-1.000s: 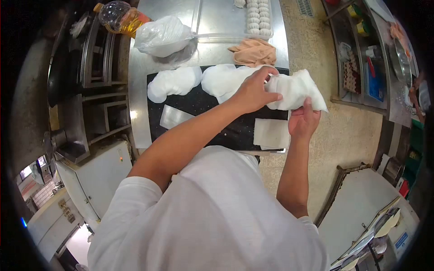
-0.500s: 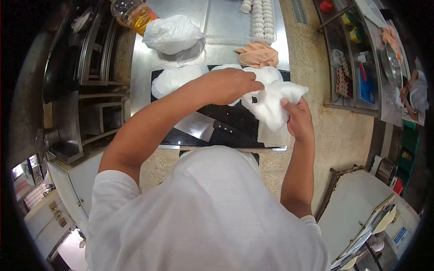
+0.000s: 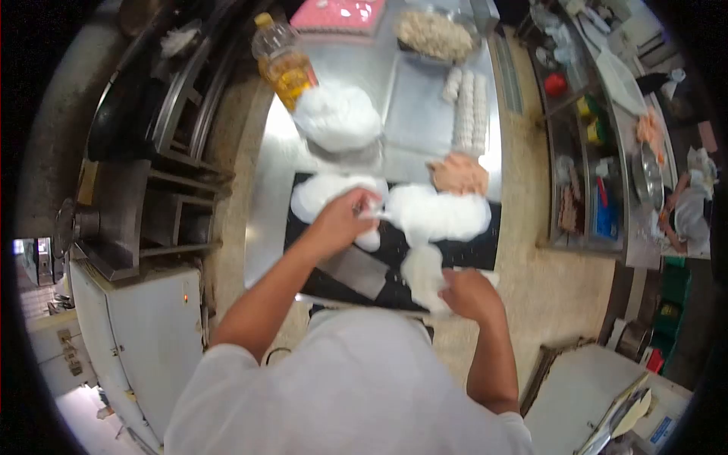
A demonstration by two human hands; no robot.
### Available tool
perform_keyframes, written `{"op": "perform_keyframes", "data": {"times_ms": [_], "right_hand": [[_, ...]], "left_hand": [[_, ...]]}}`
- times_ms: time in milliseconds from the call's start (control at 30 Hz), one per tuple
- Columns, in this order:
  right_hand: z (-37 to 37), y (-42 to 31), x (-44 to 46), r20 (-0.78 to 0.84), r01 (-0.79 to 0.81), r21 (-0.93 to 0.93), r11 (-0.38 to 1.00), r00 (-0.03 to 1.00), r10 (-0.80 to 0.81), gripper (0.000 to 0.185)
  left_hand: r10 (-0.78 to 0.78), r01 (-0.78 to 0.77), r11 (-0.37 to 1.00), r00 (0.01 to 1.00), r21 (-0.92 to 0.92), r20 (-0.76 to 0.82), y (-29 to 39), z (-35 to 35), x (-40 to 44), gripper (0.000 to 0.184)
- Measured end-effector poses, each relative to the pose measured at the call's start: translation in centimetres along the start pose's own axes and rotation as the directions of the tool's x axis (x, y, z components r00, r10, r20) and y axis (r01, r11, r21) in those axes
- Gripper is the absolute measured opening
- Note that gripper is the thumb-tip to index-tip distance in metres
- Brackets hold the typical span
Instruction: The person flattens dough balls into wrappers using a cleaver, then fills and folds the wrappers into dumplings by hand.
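My left hand [image 3: 345, 221] is over the middle of the black board [image 3: 390, 254], its fingers curled together beside a white soft mound [image 3: 322, 197]. A thin white strip shows at its fingertips, but blur hides what it is. Lower right, my right hand [image 3: 472, 294] has its fingers closed on the edge of a pale, flat, floppy piece [image 3: 423, 273] that rests on the board. Behind it spreads a larger white soft heap [image 3: 447, 216]. A cleaver [image 3: 355, 273] lies flat between my forearms, partly under the left one.
A peach cloth [image 3: 460, 174], a stuffed white plastic bag [image 3: 339, 117] and an oil bottle [image 3: 284, 64] stand beyond the board. Farther back are a metal tray [image 3: 419, 114] with rows of pale dumplings [image 3: 472, 114], and a bowl of filling [image 3: 434, 36]. Shelves [image 3: 584, 159] line the right.
The white soft piece held between both hands has left them; a white heap lies spread behind. My hands have moved apart, the right one down onto the pale piece. The view has tilted up.
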State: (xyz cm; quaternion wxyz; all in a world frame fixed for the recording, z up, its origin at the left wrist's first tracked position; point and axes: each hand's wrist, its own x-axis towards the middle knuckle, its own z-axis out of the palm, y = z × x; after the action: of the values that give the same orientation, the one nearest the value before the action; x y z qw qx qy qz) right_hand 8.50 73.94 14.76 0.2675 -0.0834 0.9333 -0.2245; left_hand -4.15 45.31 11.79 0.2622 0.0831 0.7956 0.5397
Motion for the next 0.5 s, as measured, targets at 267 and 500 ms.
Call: {"op": "perform_keyframes", "data": {"times_ms": [267, 500], "right_hand": [[-1.9, -2.5, 5.6, 0.090, 0.140, 0.182, 0.973, 0.983, -0.158, 0.026], [-18.0, -3.2, 20.8, -0.676, 0.280, 0.075, 0.957, 0.720, -0.157, 0.014]], "left_hand": [[-0.282, 0.333, 0.701, 0.942, -0.631, 0.183, -7.9, 2.3, -5.9, 0.038], [-0.189, 0.155, 0.759, 0.982, -0.633, 0.014, -6.7, 0.8, -4.4, 0.037]]}}
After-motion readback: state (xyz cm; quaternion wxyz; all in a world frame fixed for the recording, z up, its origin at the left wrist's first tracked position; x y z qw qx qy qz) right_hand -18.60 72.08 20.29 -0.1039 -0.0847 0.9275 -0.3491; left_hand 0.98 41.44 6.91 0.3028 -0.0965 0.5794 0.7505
